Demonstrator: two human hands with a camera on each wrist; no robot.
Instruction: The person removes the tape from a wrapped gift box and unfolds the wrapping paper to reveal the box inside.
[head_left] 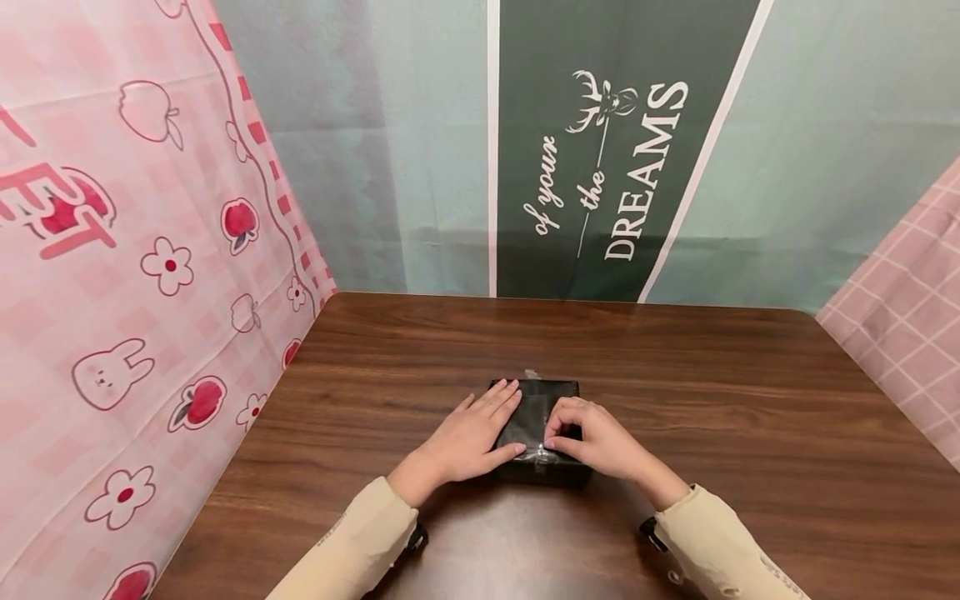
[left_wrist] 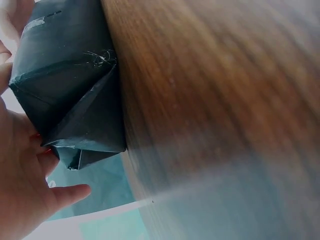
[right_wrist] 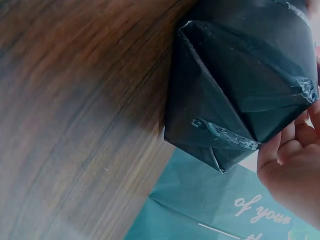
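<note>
A small box wrapped in black paper (head_left: 531,412) rests on the wooden table. My left hand (head_left: 471,435) lies over its left side, fingers extended across the top and thumb along the front edge. Clear tape (head_left: 540,456) shines at the front edge. There my right hand (head_left: 588,432), fingers bent, pinches at the tape with thumb and index finger. In the left wrist view, one end of the box (left_wrist: 85,107) has a folded flap that stands partly loose. The other end (right_wrist: 240,85), in the right wrist view, has folded paper with a tape strip (right_wrist: 225,134) across it.
A bit of clear tape (head_left: 532,374) sticks out behind the box. The brown table (head_left: 712,400) extends on all sides. Behind it hangs a green curtain (head_left: 442,167) with white lettering; pink printed cloths (head_left: 150,333) hang at left and right.
</note>
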